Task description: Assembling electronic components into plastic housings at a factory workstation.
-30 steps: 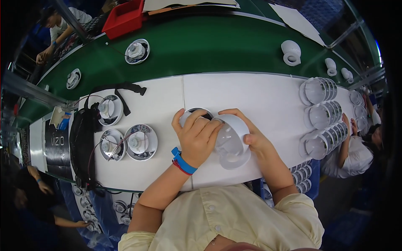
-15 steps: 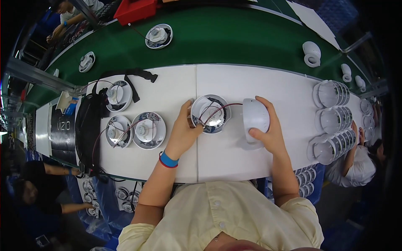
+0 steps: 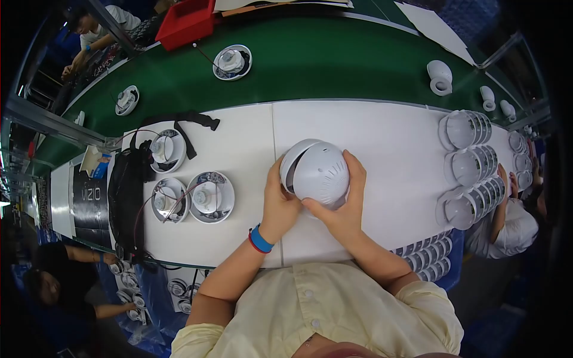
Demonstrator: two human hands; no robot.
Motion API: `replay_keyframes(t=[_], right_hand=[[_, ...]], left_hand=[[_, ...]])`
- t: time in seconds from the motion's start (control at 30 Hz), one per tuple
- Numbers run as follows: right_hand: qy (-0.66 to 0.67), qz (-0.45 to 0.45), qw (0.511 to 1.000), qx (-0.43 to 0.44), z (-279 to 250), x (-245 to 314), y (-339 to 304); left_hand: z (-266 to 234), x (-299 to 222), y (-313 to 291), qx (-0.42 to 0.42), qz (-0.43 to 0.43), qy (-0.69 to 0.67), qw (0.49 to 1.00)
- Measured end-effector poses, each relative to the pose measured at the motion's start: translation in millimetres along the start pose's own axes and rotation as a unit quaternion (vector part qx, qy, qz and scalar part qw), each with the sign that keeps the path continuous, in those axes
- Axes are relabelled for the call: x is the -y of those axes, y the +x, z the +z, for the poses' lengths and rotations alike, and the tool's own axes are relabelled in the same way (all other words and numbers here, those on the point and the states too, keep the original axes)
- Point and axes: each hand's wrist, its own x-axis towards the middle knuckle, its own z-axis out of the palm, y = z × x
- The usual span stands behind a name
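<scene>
White domed shell [image 3: 323,172] gripped between left hand [image 3: 279,206] and right hand [image 3: 346,218]

The shell is at the middle of the white table [image 3: 358,122], in front of the person's torso; whether its underside touches the surface I cannot tell. Its slotted half faces right, and a second white half [image 3: 292,157] sits against it on the left, with a dark gap visible between the two. The left hand cups the lower left of the pair, its fingertips hidden. The right hand grasps the slotted half, thumb across the lower front and fingers along the right side. A blue wristband [image 3: 262,238] circles the left wrist.

Left of the hands, two round white units [image 3: 213,198] with wires lie side by side, and a third wired unit [image 3: 168,150] is just beyond them, near a black bag [image 3: 126,206]. At the right end stand three rows of nested white shells [image 3: 463,165]. Across the table's far edge runs a green surface [image 3: 340,65] carrying more wired units [image 3: 233,62], loose white shells [image 3: 440,76] and a red bin [image 3: 186,25]. A co-worker's white sleeve [image 3: 514,224] shows at far right
</scene>
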Motion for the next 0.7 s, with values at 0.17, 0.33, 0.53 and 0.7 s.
replay_keyframes(t=[0.17, 0.33, 0.53, 0.7], right_hand=[[0.161, 0.040, 0.986, 0.024, -3.8, -11.7, 4.2], [0.069, -0.096, 0.992, 0.051, 11.0, -15.3, -12.6], [0.052, -0.110, 0.990, 0.066, 8.1, -5.7, 1.6], [0.211, 0.250, 0.890, 0.319, -23.8, 8.2, 58.1]], left_hand=[[-4.0, -28.8, -4.0, 0.146, -0.064, -0.102, 0.982], [4.0, -27.3, -1.8, 0.097, -0.092, -0.297, 0.946], [8.2, -41.7, 0.7, 0.021, -0.138, -0.299, 0.944], [-5.8, -55.8, 14.0, -0.008, -0.366, -0.353, 0.861]])
